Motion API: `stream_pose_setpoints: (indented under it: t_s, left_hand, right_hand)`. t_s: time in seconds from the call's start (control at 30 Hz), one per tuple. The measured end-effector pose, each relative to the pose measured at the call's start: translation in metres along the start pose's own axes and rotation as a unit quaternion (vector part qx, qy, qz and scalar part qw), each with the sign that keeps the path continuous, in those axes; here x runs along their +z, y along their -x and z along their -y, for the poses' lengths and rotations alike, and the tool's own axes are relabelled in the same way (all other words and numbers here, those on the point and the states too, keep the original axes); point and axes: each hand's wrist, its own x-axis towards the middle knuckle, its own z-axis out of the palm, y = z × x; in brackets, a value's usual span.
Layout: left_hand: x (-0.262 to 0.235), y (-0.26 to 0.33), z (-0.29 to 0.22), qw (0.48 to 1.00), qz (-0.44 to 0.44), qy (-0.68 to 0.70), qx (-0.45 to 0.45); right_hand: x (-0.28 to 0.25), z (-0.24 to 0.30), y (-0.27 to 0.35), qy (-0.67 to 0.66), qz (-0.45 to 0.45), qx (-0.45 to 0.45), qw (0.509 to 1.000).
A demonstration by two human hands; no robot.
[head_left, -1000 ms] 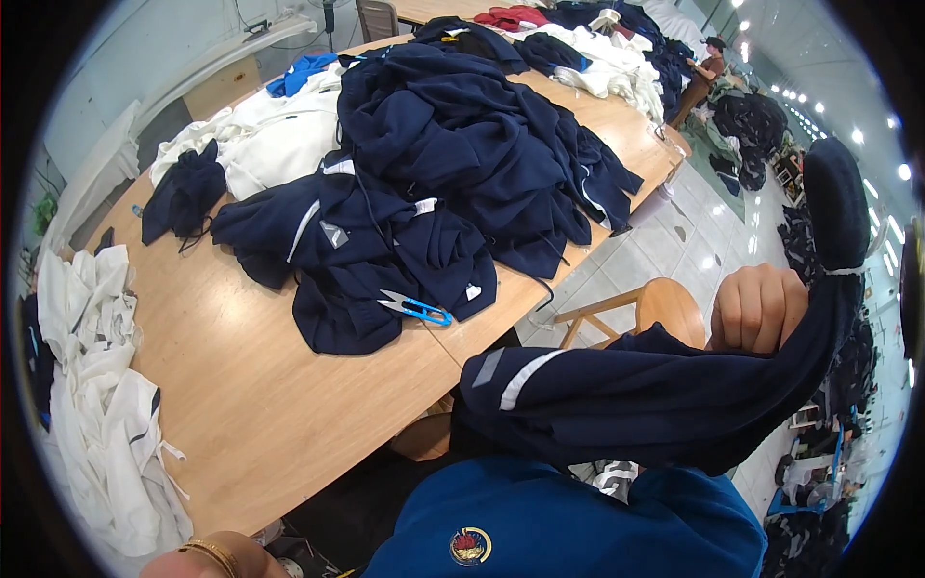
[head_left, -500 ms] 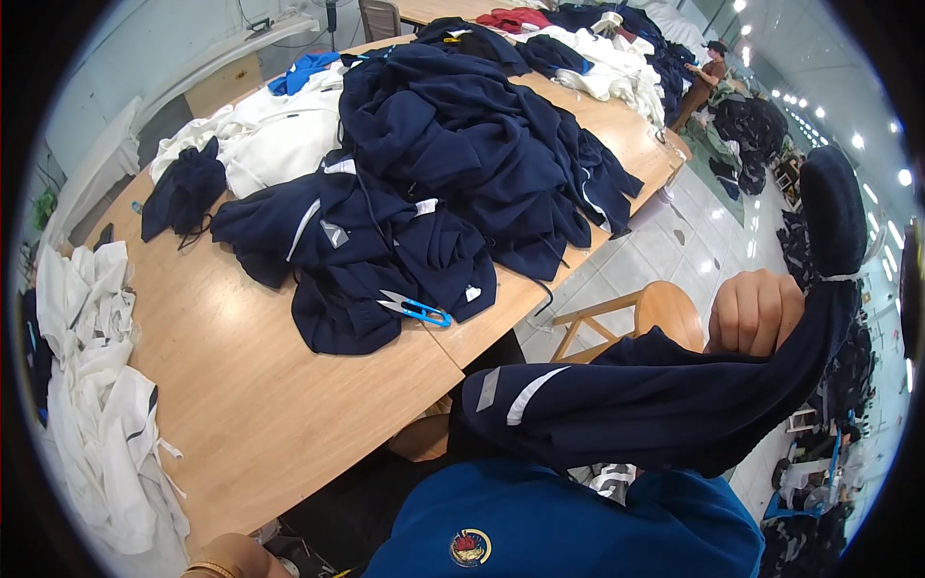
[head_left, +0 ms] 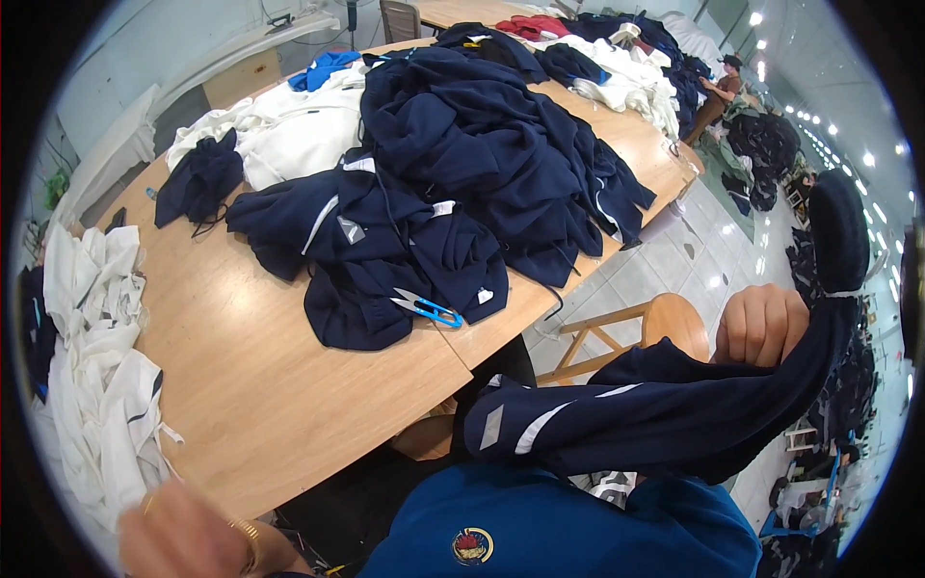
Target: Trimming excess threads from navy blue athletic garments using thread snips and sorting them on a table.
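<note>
No wording is legible, though a round red-and-gold emblem [head_left: 472,545] stands on the blue shirt [head_left: 588,520]

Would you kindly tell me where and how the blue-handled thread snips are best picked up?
I would pinch the blue handle end of the thread snips, coming from the lower right, nearer the table's edge. The snips rest on a crumpled navy garment with spread blades pointing upper left, so that approach should keep fingers clear of the tips.

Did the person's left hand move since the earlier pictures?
Yes. The left hand, blurred now, has come up from the picture's lower edge, so it sits higher against the wooden table's near left corner.
</note>
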Motion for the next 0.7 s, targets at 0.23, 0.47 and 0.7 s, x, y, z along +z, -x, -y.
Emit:
stream_pose_setpoints:
  t_s: [0.23,0.47,0.7]
  left_hand:
    - [-0.005,0.039,0.121,0.891,-0.197,-0.077,-0.402]
    - [-0.003,0.063,0.155,0.844,-0.266,0.007,-0.465]
    - [-0.004,0.069,0.157,0.851,-0.260,0.009,-0.457]
  right_hand:
    - [0.005,0.007,0.012,-0.050,-0.027,-0.039,0.998]
    - [-0.017,0.031,0.046,-0.056,0.059,-0.024,0.996]
    - [-0.026,0.020,0.041,-0.065,0.082,0.001,0.994]
